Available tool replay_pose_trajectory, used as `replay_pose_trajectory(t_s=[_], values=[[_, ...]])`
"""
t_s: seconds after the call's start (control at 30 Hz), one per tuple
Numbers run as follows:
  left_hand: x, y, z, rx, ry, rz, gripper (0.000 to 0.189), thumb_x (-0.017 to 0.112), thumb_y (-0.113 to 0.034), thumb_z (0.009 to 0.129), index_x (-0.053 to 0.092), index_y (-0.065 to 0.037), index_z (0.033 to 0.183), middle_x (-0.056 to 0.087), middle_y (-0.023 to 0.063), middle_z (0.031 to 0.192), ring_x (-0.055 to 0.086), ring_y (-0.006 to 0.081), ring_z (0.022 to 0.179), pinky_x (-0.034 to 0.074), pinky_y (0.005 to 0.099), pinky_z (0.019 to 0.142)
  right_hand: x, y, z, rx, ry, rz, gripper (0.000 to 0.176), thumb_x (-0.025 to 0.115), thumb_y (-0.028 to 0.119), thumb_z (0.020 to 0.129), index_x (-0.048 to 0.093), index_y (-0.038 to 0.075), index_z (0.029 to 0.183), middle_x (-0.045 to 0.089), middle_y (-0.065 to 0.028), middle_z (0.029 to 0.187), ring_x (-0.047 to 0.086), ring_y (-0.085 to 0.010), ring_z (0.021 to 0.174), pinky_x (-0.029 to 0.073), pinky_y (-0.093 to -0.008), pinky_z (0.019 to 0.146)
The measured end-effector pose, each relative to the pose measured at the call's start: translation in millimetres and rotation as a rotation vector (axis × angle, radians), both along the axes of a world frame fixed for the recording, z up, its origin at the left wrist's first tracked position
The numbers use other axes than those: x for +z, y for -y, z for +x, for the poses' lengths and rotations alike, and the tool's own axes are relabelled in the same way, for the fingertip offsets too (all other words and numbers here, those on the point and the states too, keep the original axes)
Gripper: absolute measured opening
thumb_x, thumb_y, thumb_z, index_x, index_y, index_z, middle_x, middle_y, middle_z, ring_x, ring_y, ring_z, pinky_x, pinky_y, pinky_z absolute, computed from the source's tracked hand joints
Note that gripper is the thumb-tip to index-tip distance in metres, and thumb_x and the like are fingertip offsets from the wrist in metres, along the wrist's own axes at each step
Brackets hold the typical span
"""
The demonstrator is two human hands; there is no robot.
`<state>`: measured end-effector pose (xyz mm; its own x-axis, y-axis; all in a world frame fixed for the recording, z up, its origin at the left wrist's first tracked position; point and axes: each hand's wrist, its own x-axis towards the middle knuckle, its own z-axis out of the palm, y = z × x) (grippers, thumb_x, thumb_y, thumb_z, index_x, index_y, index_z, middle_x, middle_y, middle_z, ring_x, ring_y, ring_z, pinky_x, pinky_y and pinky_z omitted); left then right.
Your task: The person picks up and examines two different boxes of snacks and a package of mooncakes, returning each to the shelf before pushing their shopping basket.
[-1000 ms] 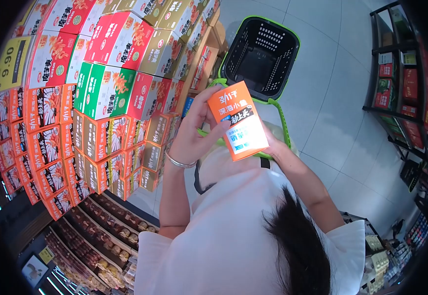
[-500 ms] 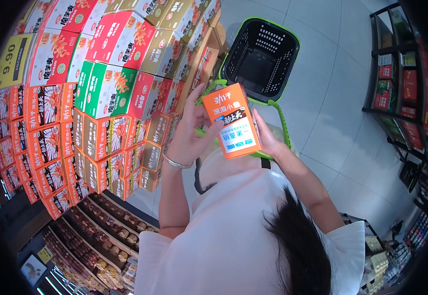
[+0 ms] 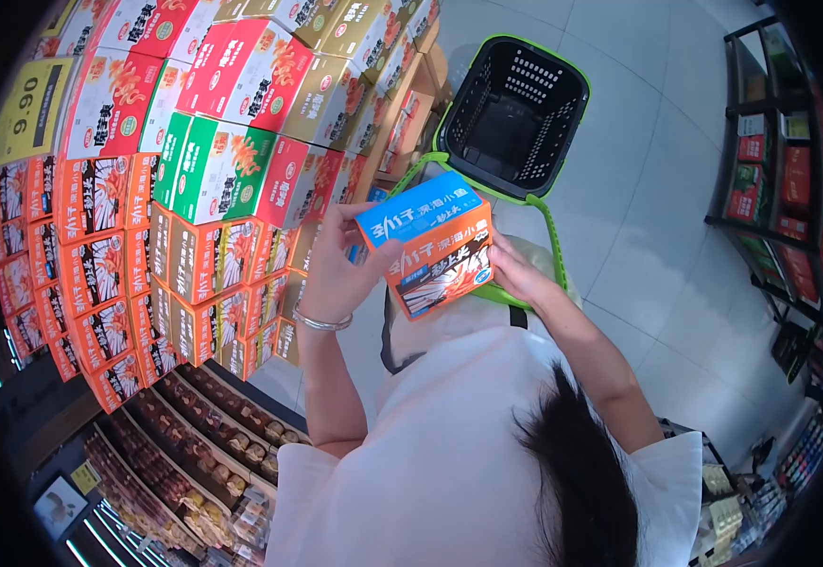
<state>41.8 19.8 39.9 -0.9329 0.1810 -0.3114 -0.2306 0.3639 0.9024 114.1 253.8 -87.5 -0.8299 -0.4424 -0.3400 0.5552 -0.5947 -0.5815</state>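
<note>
The box [image 3: 430,248] is held in the air in front of the chest, nearer than the basket [image 3: 536,74]. The left hand [image 3: 336,265] clamps its left edge and the right hand [image 3: 511,269] its right side. Tilted like this, it could slip from the fingertips and fall. Half a second ago it stood upright; now its blue top faces up.

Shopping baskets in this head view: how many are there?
1. The black, green-rimmed basket stands on the floor beyond the box held in the left hand and right hand, beside the stacked cartons. Others may be hidden behind the shelves.
</note>
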Motion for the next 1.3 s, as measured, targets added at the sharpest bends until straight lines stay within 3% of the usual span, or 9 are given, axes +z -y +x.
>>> replay_pose_trajectory(t_s=[0.13,0.23,0.3,0.4,0.5,0.7,0.93,1.2,1.3], values=[[23.6,17.3,-0.9,-0.075,0.104,0.385,0.047,0.071,-0.035,0.086,0.053,0.003,0.106,0.064,0.0153,0.106,0.062,0.0189,0.098,0.048,0.0331,0.087,-6.2,-5.2,-0.6,0.063,-0.014,-0.044,0.101,0.071,0.063,0.075,0.028,0.004,0.146,0.043,-0.0087,0.140,0.040,-0.0202,0.132,0.034,-0.0376,0.109],[60.2,-4.2,6.1,-0.110,0.049,0.064,0.052,0.073,-0.039,0.083,0.052,0.004,0.104,0.065,0.0183,0.101,0.065,0.0241,0.095,0.051,0.0340,0.082,2.7,-4.8,-3.5,0.096,-0.084,-0.037,0.097,0.072,0.059,0.076,0.032,0.003,0.144,0.042,-0.0097,0.140,0.039,-0.0203,0.131,0.032,-0.0366,0.109],[75.5,-10.5,5.5,-0.401,0.092,-0.425,0.064,0.076,-0.041,0.078,0.050,0.005,0.114,0.064,0.0208,0.095,0.065,0.0312,0.093,0.053,0.0365,0.075,-0.4,-3.0,-5.6,0.127,-0.157,-0.018,0.096,0.073,0.057,0.075,0.033,0.003,0.143,0.042,-0.0096,0.140,0.040,-0.0204,0.131,0.032,-0.0363,0.109],[79.0,-24.1,12.9,-0.452,0.061,-0.549,0.081,0.079,-0.043,0.073,0.044,0.003,0.130,0.061,0.0230,0.099,0.064,0.0363,0.092,0.053,0.0405,0.069,6.5,-2.9,-8.7,0.181,-0.251,0.017,0.093,0.076,0.053,0.075,0.035,0.002,0.142,0.041,-0.0097,0.138,0.041,-0.0203,0.129,0.031,-0.0359,0.109],[60.3,-37.7,22.9,-0.420,-0.256,-0.630,0.091,0.080,-0.041,0.071,0.036,0.002,0.138,0.059,0.0231,0.108,0.063,0.0370,0.095,0.052,0.0418,0.072,8.4,-1.7,-12.2,0.258,-0.308,0.158,0.094,0.071,0.060,0.076,0.035,0.003,0.142,0.042,-0.0092,0.137,0.041,-0.0201,0.129,0.030,-0.0358,0.109],[67.8,-5.9,30.6,-0.312,-0.226,-0.557,0.092,0.082,-0.034,0.070,0.034,0.006,0.138,0.057,0.0247,0.115,0.060,0.0414,0.103,0.050,0.0437,0.084,5.3,7.0,-23.9,0.219,-0.024,-0.130,0.082,0.042,0.064,0.093,0.028,0.004,0.145,0.042,-0.0129,0.139,0.038,-0.0244,0.133,0.027,-0.0399,0.112],[104.4,50.8,63.5,0.021,-0.194,-0.794,0.089,0.084,-0.020,0.067,0.035,0.003,0.138,0.056,0.0255,0.116,0.057,0.0429,0.108,0.048,0.0474,0.088,18.4,11.7,-61.3,0.505,-0.147,0.262,0.065,0.039,0.053,0.099,0.030,0.011,0.148,0.055,-0.0102,0.127,0.054,-0.0200,0.114,0.043,-0.0345,0.096],[-50.7,77.9,57.2,0.036,0.190,-1.038,0.087,0.081,-0.036,0.068,0.036,0.000,0.134,0.052,0.0233,0.122,0.054,0.0429,0.109,0.047,0.0489,0.090,-7.8,58.8,-86.2,0.730,-0.352,0.422,0.058,0.048,0.035,0.101,0.027,0.007,0.148,0.062,-0.0070,0.113,0.056,-0.0082,0.094,0.043,-0.0209,0.081],[-125.0,68.3,48.0,0.056,0.028,-1.004,0.082,0.080,-0.035,0.068,0.038,-0.004,0.131,0.052,0.0198,0.117,0.055,0.0396,0.107,0.049,0.0500,0.085,-9.3,76.4,-89.9,0.723,-0.225,0.401,0.063,0.052,0.024,0.100,0.018,0.006,0.150,0.067,-0.0041,0.085,0.055,-0.0047,0.076,0.042,-0.0208,0.071]])
